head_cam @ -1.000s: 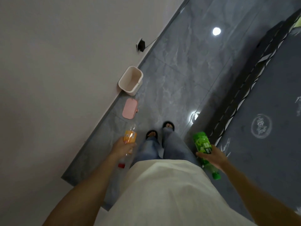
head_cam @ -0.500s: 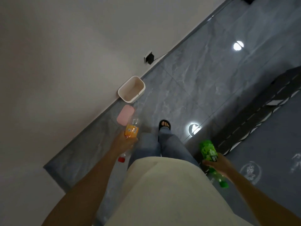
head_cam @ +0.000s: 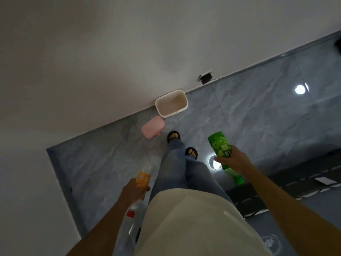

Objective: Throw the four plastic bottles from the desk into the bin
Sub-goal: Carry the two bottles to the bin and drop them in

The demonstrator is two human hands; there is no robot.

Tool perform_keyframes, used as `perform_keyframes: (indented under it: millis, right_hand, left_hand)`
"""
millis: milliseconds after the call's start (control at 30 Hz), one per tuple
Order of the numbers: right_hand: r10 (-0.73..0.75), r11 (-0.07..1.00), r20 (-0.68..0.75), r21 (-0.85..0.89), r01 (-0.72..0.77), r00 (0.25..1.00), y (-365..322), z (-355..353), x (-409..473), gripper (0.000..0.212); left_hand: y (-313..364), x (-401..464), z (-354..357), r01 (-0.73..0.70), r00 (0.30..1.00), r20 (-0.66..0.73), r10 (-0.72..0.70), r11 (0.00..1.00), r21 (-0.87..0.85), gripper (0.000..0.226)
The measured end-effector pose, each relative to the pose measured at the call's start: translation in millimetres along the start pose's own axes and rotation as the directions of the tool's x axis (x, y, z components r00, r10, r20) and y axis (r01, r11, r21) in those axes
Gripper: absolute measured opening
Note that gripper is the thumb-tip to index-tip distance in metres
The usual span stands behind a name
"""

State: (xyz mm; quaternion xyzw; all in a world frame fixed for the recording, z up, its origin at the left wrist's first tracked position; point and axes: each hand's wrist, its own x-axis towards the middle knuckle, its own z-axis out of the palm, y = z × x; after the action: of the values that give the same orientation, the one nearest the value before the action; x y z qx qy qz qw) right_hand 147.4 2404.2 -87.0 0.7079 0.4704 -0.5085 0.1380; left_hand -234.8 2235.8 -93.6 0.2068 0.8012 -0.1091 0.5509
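Cream cloth of the person's shirt [head_cam: 193,224] fills the near middle, with blue jeans [head_cam: 186,169] below it and two sandalled feet on the grey marbled floor [head_cam: 258,122]. At near left the left hand [head_cam: 133,191] is curled around a clear bottle with an orange label [head_cam: 143,179], its red cap pointing back toward the body and its base pointing away. At right the right hand [head_cam: 232,159] wraps its fingers around a green bottle [head_cam: 220,146], base tilted up and away, green cap pointing down and near. Two bottles are in view, one in each hand, both held over the floor and not yet at the bin. Farther on, a pink lid [head_cam: 153,126] lies flat on the floor just near of the bin [head_cam: 162,110], a single cream open-topped tub standing against the white wall [head_cam: 129,52]; a black plug [head_cam: 205,78] sits in the wall beyond it. Compared with half a second ago, the bin and lid lie more to the middle of the view and nearer the feet, both feet show instead of one, the green bottle is raised higher and farther forward, and the orange-labelled bottle sits lower at the left hip. Two bright light reflections show on the floor.
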Motion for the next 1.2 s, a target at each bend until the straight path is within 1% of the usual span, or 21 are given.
perform_keyframes:
  millis: [67, 167, 333, 433, 567, 700, 800, 900, 1000, 1100, 1200]
  right_hand:
    - [-0.01, 1.0, 0.006, -0.019, 0.01, 1.0, -17, 0, 8, 0.077]
    - [-0.013, 0.997, 0.013, -0.078, 0.014, 1.0, -31, 5, 20, 0.074]
    - [-0.027, 0.99, 0.025, -0.141, 0.03, 0.999, -42, 8, 40, 0.075]
    - [-0.045, 0.983, 0.044, -0.174, 0.052, 0.998, -57, 8, 64, 0.08]
    - [-0.109, 0.963, 0.037, -0.245, 0.115, 0.993, -92, 14, 126, 0.08]
    - [-0.223, 0.916, 0.047, -0.332, 0.226, 0.974, -132, 34, 220, 0.077]
    - [-0.368, 0.813, 0.059, -0.463, 0.352, 0.928, -158, 56, 299, 0.076]
    - [-0.504, 0.671, 0.086, -0.588, 0.452, 0.859, -176, 83, 375, 0.077]
    - [-0.606, 0.535, 0.132, -0.663, 0.524, 0.785, -191, 113, 442, 0.076]
    - [-0.671, 0.39, 0.216, -0.71, 0.586, 0.709, -197, 147, 501, 0.066]
    - [-0.67, 0.291, 0.266, -0.765, 0.575, 0.693, -191, 176, 552, 0.063]
  left_hand:
    - [7, 6, -4, 0.004, 1.0, -0.001, -0.004, 1.0, -0.03, 0.055]
    - [22, 23, -12, -0.026, 0.999, 0.03, 0.029, 0.996, -0.082, 0.052]
    - [58, 58, -28, -0.083, 0.996, 0.023, 0.089, 0.98, -0.18, 0.062]
    - [85, 81, -34, -0.116, 0.993, 0.005, 0.12, 0.969, -0.218, 0.065]
    - [124, 126, -34, -0.167, 0.986, -0.042, 0.162, 0.942, -0.291, 0.062]
    - [159, 201, -18, -0.21, 0.977, -0.11, 0.183, 0.917, -0.339, 0.059]
    - [176, 269, 3, -0.226, 0.972, -0.156, 0.177, 0.886, -0.405, 0.06]
    - [188, 334, 26, -0.273, 0.956, -0.221, 0.195, 0.87, -0.412, 0.052]
    - [199, 392, 45, -0.312, 0.942, -0.253, 0.22, 0.851, -0.423, 0.044]
    - [207, 438, 58, -0.36, 0.92, -0.303, 0.248, 0.84, -0.405, 0.034]
    - [213, 464, 64, -0.422, 0.891, -0.354, 0.284, 0.806, -0.415, 0.035]
